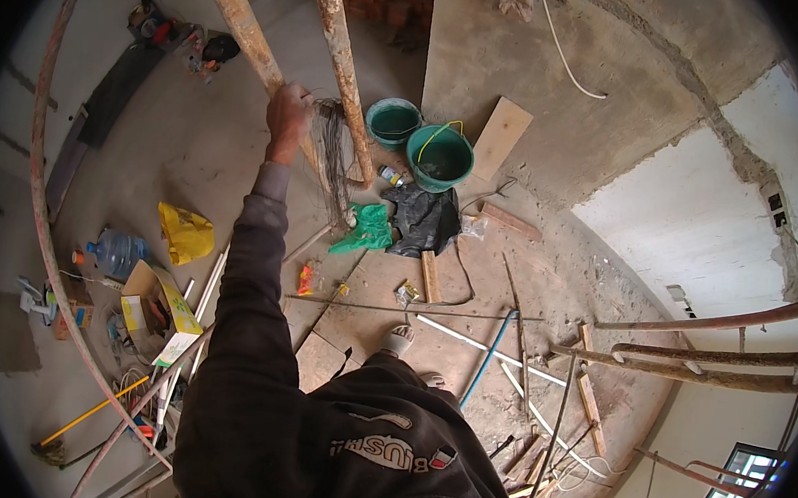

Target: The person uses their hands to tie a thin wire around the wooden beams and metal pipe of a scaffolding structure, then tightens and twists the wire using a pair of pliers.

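My left arm reaches up and away, and my left hand [290,119] is closed at the rusty scaffold pole [239,20]. A bundle of thin dark wires [334,157] hangs just right of the hand, its upper strands running to my fingertips. The pole passes directly behind the hand, so whether my palm also touches it is hidden. A second rusty pole [339,50] stands to the right of the wires. Out of view is my right hand.
Two green buckets [440,157] [393,122] stand beyond the wires, beside a black plastic sheet [422,221] and a green bag [366,229]. White pipes [492,350], a blue rod [487,360] and wood scraps litter the floor. Left are an opened carton [150,306] and a water jug [118,253].
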Tool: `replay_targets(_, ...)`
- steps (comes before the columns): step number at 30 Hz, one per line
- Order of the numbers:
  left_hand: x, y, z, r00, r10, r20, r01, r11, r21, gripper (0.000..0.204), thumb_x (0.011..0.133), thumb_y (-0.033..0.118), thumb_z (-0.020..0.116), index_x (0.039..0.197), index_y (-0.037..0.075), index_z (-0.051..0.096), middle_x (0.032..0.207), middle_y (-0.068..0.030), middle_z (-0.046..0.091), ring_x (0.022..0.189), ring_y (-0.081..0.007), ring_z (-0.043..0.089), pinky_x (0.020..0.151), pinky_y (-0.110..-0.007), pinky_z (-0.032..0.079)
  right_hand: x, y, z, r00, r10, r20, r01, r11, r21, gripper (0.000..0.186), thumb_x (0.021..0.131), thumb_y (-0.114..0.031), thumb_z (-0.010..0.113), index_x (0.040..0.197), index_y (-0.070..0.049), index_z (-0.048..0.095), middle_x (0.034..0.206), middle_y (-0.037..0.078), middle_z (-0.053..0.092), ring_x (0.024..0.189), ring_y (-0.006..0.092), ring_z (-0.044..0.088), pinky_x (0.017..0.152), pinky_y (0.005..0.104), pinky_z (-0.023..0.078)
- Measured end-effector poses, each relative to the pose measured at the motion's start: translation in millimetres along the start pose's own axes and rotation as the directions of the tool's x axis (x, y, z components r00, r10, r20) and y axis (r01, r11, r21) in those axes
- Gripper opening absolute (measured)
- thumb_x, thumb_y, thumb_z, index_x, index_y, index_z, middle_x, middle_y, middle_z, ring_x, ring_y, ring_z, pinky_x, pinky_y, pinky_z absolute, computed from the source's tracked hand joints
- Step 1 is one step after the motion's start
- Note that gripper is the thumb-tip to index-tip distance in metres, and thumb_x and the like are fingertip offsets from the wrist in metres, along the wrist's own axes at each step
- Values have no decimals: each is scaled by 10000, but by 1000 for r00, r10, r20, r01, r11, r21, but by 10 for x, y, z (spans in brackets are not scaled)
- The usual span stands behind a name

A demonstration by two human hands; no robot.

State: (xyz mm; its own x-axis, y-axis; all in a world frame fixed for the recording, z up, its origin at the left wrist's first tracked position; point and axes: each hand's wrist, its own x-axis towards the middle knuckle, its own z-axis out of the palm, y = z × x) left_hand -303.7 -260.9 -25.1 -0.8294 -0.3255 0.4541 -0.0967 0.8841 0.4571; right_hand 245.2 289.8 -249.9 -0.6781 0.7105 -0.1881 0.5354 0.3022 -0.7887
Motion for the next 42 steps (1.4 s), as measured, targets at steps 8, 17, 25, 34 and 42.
replay_targets(8, 1, -189, -62, 964, -221, -149, 47, 690, -722, 144, 896, 97, 616, 1006, 6, 603, 838, -102, 631, 653, -227, 612, 575, -361, 507, 2, 61, -27, 1000, 5, 16, -6, 1000, 23, 116, 743, -155, 639, 771, -45, 615, 642, 69, 547, 603, 236, 532, 556, 392, 433)
replay_targets(17, -265, 505, -1412, 946, -321, 33, 118, 250, -961, 118, 964, 109, 573, 1044, 29, 608, 808, -48, 616, 545, -47, 414, 463, -198, 305, 23, 146, -18, 999, -6, 40, 4, 998, 56, 114, 753, -164, 645, 768, -53, 628, 634, 68, 551, 600, 244, 541, 550, 399, 435)
replay_targets(25, -654, 759, -2162, 947, -173, -270, -200, 339, -919, 174, 950, 120, 623, 1089, 16, 634, 882, -97, 663, 511, -14, 365, 425, -165, 244, 30, 408, -72, 998, -35, 54, 27, 989, 146, 113, 762, -171, 651, 765, -59, 639, 627, 67, 555, 597, 251, 549, 545, 405, 436)
replay_targets(34, -1346, 1106, -3163, 889, -100, -447, -331, 534, -778, 206, 983, 90, 558, 1141, -32, 613, 906, -123, 661, 517, 13, 301, 437, -157, 233, 115, 388, -166, 986, -77, 146, 45, 977, 210, 136, 786, -203, 649, 764, -70, 635, 666, 67, 596, 626, 255, 580, 560, 416, 443)
replay_targets(42, -1830, 901, -3741, 773, -164, -613, -505, 426, -751, 210, 993, 49, 519, 1155, -65, 589, 978, -132, 622, 533, -6, 313, 450, -159, 268, 642, -154, 89, 964, -106, 246, 129, 989, -76, 267, 631, -218, 650, 771, -7, 564, 691, 101, 559, 634, 261, 537, 621, 400, 445)
